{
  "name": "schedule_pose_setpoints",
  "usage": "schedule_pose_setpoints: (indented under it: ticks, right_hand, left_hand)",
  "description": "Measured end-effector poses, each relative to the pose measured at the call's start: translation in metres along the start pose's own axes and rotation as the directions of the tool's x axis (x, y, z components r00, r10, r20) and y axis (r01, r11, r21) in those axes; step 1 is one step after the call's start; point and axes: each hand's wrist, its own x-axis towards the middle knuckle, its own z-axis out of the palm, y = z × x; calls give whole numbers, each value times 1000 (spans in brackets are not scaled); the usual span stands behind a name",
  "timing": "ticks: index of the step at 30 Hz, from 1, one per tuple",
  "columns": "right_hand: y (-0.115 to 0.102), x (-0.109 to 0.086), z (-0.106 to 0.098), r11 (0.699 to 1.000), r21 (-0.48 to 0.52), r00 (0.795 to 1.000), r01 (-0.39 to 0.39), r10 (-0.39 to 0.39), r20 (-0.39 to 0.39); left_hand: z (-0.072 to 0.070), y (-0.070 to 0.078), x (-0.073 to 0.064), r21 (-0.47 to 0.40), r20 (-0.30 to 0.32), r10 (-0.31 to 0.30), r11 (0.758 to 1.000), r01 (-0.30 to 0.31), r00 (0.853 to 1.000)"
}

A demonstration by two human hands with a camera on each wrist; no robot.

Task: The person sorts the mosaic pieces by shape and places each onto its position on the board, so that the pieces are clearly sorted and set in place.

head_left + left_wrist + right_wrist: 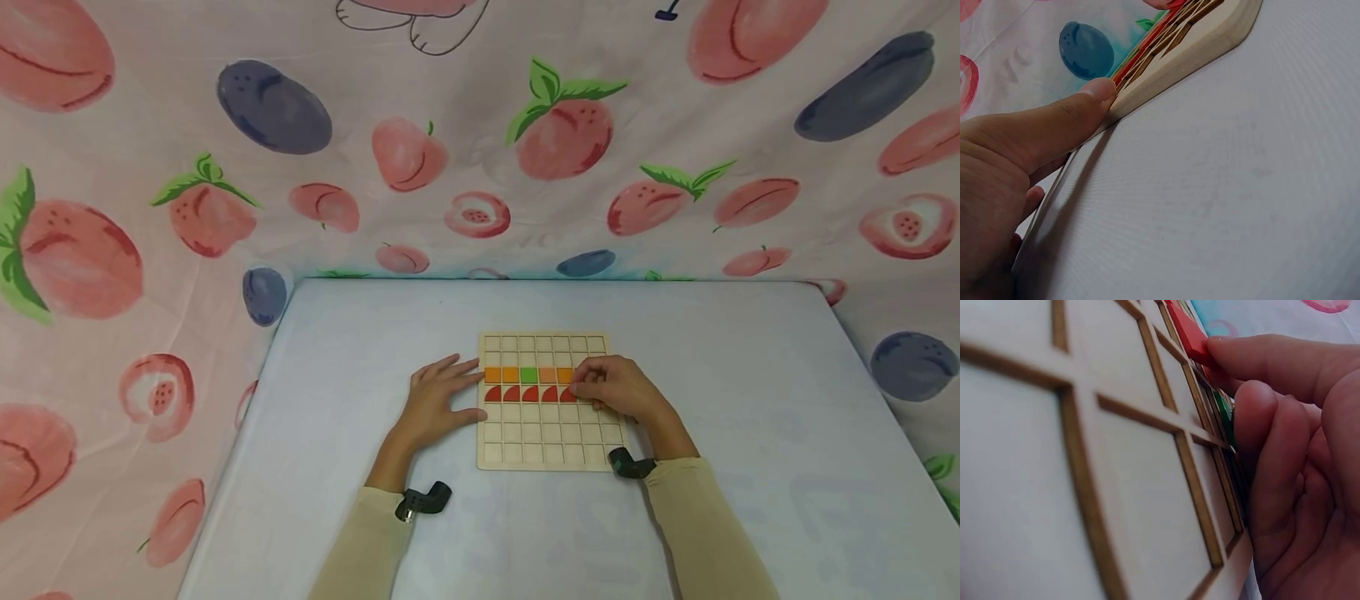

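A square wooden grid board (pixel 551 454) lies on the table. One of its rows holds orange, green and peach square tiles (pixel 528 375); the row just below holds red quarter-circle tiles (pixel 530 394). My left hand (pixel 435 404) has its fingers spread at the board's left side, and in the left wrist view the thumb (pixel 1094 97) rests on the board's edge. Over the right end of the filled rows, my right hand (pixel 618 387) pinches a red tile (pixel 1190 336) by its edge, the other fingers curled. A green piece (pixel 1224 417) shows beside those fingers. The hand hides the right-hand cells.
The white table (pixel 337 333) spreads around the board. Behind it hangs a fruit-print cloth (pixel 480 125), which also borders both sides. Each wrist wears a black strap-on camera, the left wrist camera (pixel 427 500) over the table and the right wrist camera (pixel 630 463) near the board's lower right corner.
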Motion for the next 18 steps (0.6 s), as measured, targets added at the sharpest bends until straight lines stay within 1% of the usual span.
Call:
schedule_pose_setpoints:
  ticks: [5, 11, 18]
  right_hand:
    - [-2, 0, 0, 1000, -20, 1000, -3, 3, 0]
    - [-2, 0, 0, 1000, -20, 1000, 3, -4, -3]
    - [-1, 1, 0, 999, -37, 1000, 5, -5, -15]
  left_hand:
    - [0, 1, 0, 0, -2, -1, 1000, 1, 1000]
    - [-1, 2, -1, 6, 2, -4, 1000, 4, 1000]
    - [-1, 2, -1, 4, -9, 4, 1000, -4, 1000]
